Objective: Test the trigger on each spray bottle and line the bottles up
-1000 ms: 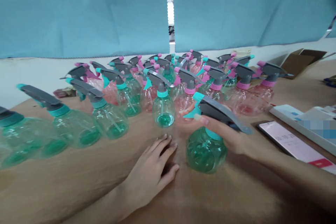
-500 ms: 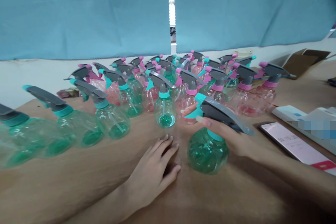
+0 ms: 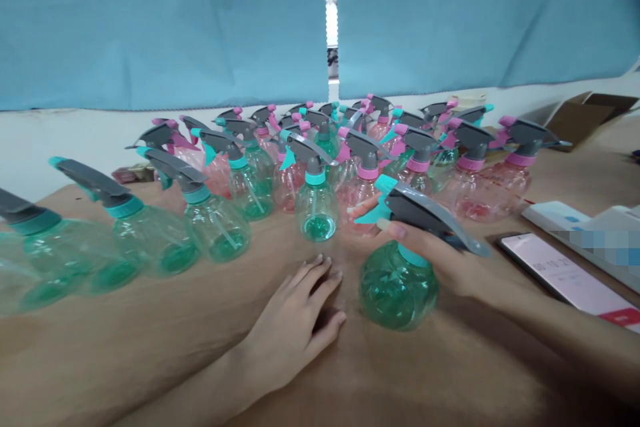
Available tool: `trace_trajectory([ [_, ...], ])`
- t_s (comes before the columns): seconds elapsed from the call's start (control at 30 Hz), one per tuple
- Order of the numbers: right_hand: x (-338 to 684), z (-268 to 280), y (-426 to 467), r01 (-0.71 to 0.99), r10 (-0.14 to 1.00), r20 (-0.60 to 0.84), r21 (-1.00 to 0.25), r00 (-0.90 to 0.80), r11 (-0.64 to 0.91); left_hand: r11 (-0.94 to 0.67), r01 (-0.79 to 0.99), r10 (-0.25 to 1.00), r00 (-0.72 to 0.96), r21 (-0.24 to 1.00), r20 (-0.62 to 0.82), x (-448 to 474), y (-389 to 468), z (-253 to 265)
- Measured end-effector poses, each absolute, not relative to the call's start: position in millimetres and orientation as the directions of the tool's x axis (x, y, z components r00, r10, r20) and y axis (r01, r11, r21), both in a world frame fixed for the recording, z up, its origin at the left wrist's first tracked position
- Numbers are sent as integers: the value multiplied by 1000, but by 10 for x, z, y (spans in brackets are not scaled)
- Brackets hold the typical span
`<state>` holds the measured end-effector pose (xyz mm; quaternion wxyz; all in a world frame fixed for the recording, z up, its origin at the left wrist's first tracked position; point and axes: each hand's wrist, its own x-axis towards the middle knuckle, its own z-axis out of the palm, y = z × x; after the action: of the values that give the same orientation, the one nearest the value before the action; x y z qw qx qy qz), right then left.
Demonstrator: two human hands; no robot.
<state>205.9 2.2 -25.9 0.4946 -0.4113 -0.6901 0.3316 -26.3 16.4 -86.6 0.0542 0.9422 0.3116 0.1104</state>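
My right hand (image 3: 440,250) is wrapped round the neck of a green spray bottle (image 3: 399,290) with a grey head and turquoise nozzle and trigger. The bottle is upright at the front of the table. My left hand (image 3: 295,320) lies palm down on the brown tabletop (image 3: 200,333), fingers stretched out, just left of that bottle and apart from it. Beyond my left fingertips stands another green spray bottle (image 3: 316,210) with a little tinted base. Pink spray bottles, one of them a pink bottle (image 3: 369,177), stand behind my right hand.
A row of green bottles, including a green bottle (image 3: 215,230), runs along the left. A phone (image 3: 565,273) with a timer and a white box (image 3: 565,217) lie at the right. An open cardboard box (image 3: 583,120) sits behind them. A blue curtain (image 3: 175,27) hangs at the back.
The whole view has shifted slightly. Both hands keep their places, the right one still on the green spray bottle; the phone's timer digits have changed.
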Motion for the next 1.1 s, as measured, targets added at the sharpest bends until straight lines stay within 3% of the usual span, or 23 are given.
trace_trajectory([
  [0.4, 2059, -258, 4, 257, 917, 358, -882, -178, 394, -800, 577, 599, 785, 162, 160, -272, 150, -871],
  [0.67, 1999, -96, -39, 344, 880, 458, -812, -125, 471, -798, 576, 601, 784, 176, 156, -264, 159, -854],
  [1.1, 2034, -131, -13, 449, 870, 473, -752, -142, 482, -795, 583, 605, 780, 169, 160, -264, 161, -848],
])
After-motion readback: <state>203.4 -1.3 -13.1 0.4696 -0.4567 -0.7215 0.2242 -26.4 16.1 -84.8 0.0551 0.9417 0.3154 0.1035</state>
